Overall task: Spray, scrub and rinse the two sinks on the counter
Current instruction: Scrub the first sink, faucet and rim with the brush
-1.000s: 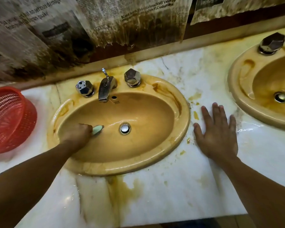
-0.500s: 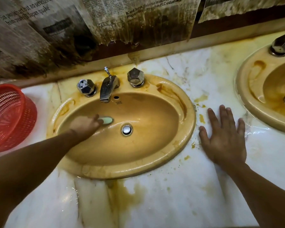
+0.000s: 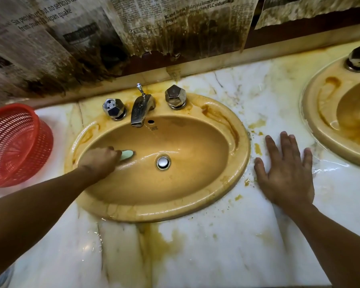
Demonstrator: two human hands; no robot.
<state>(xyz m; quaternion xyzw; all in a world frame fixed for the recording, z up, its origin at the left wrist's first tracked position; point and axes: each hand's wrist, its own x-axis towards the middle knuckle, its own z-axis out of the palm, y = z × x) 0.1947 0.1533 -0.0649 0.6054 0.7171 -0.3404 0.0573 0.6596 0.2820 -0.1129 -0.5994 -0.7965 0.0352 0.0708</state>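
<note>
A stained tan oval sink (image 3: pixel 240 154) is set in the marble counter before me, with a chrome drain (image 3: pixel 163 162) at its bottom. My left hand (image 3: pixel 99 162) is inside the bowl, left of the drain, gripping a pale green scrubber (image 3: pixel 127 155) whose tip pokes out and touches the wet basin. My right hand (image 3: pixel 287 173) lies flat, fingers spread, on the counter (image 3: pixel 206 246) between the two sinks. The second sink (image 3: pixel 318 119) shows partly at the right edge.
A chrome faucet (image 3: pixel 140 110) with two faceted knobs (image 3: pixel 113 108) (image 3: pixel 175 96) stands at the sink's back. A red mesh basket (image 3: pixel 15 144) lies tipped at the left. Stained newspaper (image 3: pixel 112 28) hangs on the wall behind. Brown stains and water mark the counter.
My left hand with the scrubber has slid back and forth across the left of the bowl, ending slightly nearer the drain. My right hand has stayed flat on the counter.
</note>
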